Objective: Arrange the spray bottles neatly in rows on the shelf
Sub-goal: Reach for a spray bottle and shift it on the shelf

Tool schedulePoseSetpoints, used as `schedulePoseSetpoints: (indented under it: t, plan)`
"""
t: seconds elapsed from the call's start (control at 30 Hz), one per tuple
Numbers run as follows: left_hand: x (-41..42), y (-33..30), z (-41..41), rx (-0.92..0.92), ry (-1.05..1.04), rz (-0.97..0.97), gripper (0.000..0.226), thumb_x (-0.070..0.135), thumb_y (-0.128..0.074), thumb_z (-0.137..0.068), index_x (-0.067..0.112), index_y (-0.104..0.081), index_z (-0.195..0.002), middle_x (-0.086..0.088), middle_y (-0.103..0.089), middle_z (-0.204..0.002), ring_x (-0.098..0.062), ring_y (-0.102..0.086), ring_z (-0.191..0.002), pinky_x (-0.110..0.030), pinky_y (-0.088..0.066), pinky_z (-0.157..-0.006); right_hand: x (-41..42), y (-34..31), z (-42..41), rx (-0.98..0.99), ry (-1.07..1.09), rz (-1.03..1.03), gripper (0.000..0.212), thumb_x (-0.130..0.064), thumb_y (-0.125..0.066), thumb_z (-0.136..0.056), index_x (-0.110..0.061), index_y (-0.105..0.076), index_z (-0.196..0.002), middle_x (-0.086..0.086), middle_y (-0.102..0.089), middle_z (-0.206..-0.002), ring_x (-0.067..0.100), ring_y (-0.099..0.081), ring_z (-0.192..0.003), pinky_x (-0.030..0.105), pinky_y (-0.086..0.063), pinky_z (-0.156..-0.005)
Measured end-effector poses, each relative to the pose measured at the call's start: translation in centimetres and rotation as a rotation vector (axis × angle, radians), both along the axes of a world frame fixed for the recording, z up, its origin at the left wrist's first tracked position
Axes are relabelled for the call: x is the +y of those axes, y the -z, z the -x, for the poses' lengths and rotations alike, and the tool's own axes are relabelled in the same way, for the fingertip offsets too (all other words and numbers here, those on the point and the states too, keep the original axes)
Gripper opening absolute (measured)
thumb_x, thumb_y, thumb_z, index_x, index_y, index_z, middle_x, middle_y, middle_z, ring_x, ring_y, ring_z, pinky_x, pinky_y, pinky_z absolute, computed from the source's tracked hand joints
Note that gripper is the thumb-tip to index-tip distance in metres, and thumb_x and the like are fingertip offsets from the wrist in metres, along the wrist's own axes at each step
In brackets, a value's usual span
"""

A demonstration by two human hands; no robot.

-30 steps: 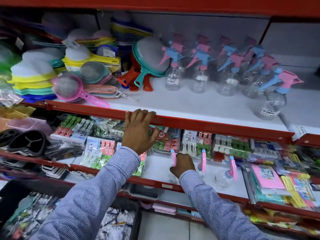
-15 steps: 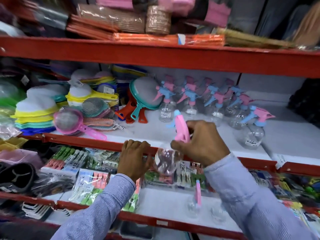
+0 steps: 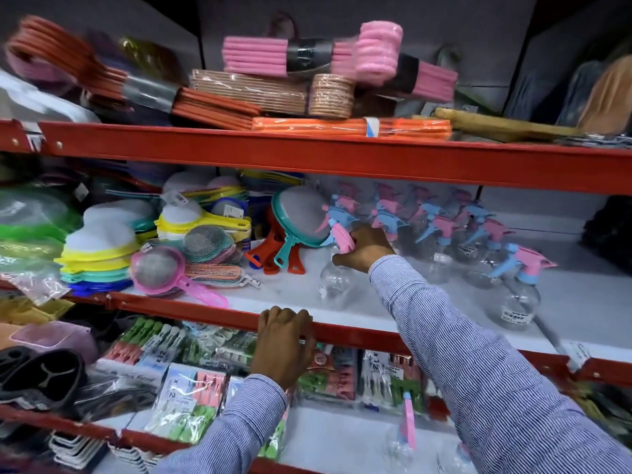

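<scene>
Nearest the camera, packs of clothes pegs (image 3: 186,398) are lying on the lower shelf, several marked "x12", and another spray bottle (image 3: 405,436) is standing there below the right sleeve. Above the pegs, the left hand (image 3: 282,347) is curling its fingers over the red front edge (image 3: 191,311) of the middle shelf, holding nothing else. Beyond that edge, the right hand (image 3: 364,249) is closing around the pink trigger head of a clear spray bottle (image 3: 333,278), which is standing upright on the white shelf board, long axis vertical, nozzle pointing left. Left of this bottle, a teal sieve (image 3: 299,217) is leaning close beside it, with orange handles and a pink strainer (image 3: 160,271) farther left. Right of the held bottle, more spray bottles (image 3: 478,248) are crowding in loose rows toward the back, and one (image 3: 518,295) is standing forward alone; its white label is too blurred to read.
</scene>
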State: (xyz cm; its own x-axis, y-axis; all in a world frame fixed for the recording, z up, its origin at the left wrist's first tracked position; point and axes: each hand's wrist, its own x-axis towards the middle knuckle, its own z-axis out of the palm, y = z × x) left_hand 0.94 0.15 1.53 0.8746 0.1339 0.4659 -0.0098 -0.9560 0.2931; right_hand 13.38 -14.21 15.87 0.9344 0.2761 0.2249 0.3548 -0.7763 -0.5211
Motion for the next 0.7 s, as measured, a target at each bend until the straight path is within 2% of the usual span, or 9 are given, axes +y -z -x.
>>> schedulePoseSetpoints:
  t: [0.1, 0.17, 0.27, 0.4, 0.5, 0.63, 0.7]
  plan:
    - [0.0, 0.1, -0.1, -0.018, -0.001, 0.010, 0.017, 0.034, -0.060, -0.074, 0.025, -0.060, -0.089, 0.001, -0.061, -0.080, -0.023, -0.049, -0.084, -0.039, -0.035, -0.087, 0.4, 1.0, -0.7, 0.014, 0.002, -0.046, 0.032, -0.033, -0.078, -0.062, -0.011, -0.070, -0.084, 0.010, -0.074, -0.088, 0.023, -0.065, -0.071, 0.029, -0.051, -0.066]
    - [0.0, 0.2, -0.1, -0.032, -0.004, 0.020, 0.016, 0.033, -0.062, -0.074, 0.025, -0.060, -0.088, 0.002, -0.060, -0.078, -0.022, -0.047, -0.083, -0.039, -0.036, -0.087, 0.5, 1.8, -0.7, 0.007, 0.000, -0.099, 0.031, -0.033, -0.077, -0.064, -0.012, -0.073, -0.086, 0.008, -0.075, -0.089, 0.023, -0.066, -0.073, 0.029, -0.053, -0.069]
    - [-0.1, 0.3, -0.2, -0.034, -0.004, 0.031, 0.017, 0.032, -0.063, -0.073, 0.023, -0.060, -0.087, 0.002, -0.059, -0.078, -0.022, -0.046, -0.083, -0.038, -0.035, -0.087, 0.6, 3.0, -0.4, -0.015, 0.009, -0.232, 0.042, -0.038, -0.082, -0.063, -0.016, -0.072, -0.097, 0.001, -0.072, -0.093, 0.016, -0.063, -0.079, 0.022, -0.048, -0.074]
    - [-0.1, 0.5, -0.4, -0.038, -0.004, 0.035, 0.018, 0.034, -0.062, -0.072, 0.023, -0.059, -0.086, 0.001, -0.058, -0.079, -0.022, -0.045, -0.084, -0.039, -0.033, -0.089, 1.0, 4.9, -0.1, -0.066, 0.081, -0.342, 0.051, -0.050, -0.086, -0.056, -0.017, -0.069, -0.091, -0.001, -0.069, -0.089, 0.017, -0.062, -0.076, 0.022, -0.044, -0.071]
    - [-0.2, 0.5, -0.6, -0.039, -0.006, 0.040, 0.017, 0.033, -0.062, -0.072, 0.023, -0.059, -0.086, 0.002, -0.058, -0.078, -0.021, -0.044, -0.083, -0.040, -0.035, -0.089, 1.5, 5.7, -0.2, -0.093, 0.124, -0.432, 0.054, -0.046, -0.088, -0.055, -0.014, -0.068, -0.094, 0.003, -0.071, -0.092, 0.016, -0.061, -0.076, 0.021, -0.045, -0.072]
    - [-0.2, 0.6, -0.6, -0.044, -0.015, 0.042, 0.017, 0.031, -0.063, -0.072, 0.022, -0.060, -0.086, 0.001, -0.059, -0.079, -0.022, -0.046, -0.083, -0.041, -0.037, -0.090, 1.6, 6.2, -0.7, -0.073, 0.162, -0.499, 0.052, -0.038, -0.089, -0.058, -0.014, -0.069, -0.099, 0.003, -0.074, -0.093, 0.016, -0.066, -0.076, 0.025, -0.054, -0.079]
    - [-0.2, 0.7, -0.7, -0.043, -0.017, 0.040, 0.018, 0.032, -0.063, -0.072, 0.022, -0.060, -0.087, 0.001, -0.060, -0.080, -0.023, -0.047, -0.084, -0.043, -0.037, -0.091, 1.3, 6.3, -1.0, -0.070, 0.176, -0.518, 0.051, -0.034, -0.089, -0.059, -0.012, -0.068, -0.101, 0.003, -0.075, -0.097, 0.016, -0.067, -0.078, 0.022, -0.052, -0.082]
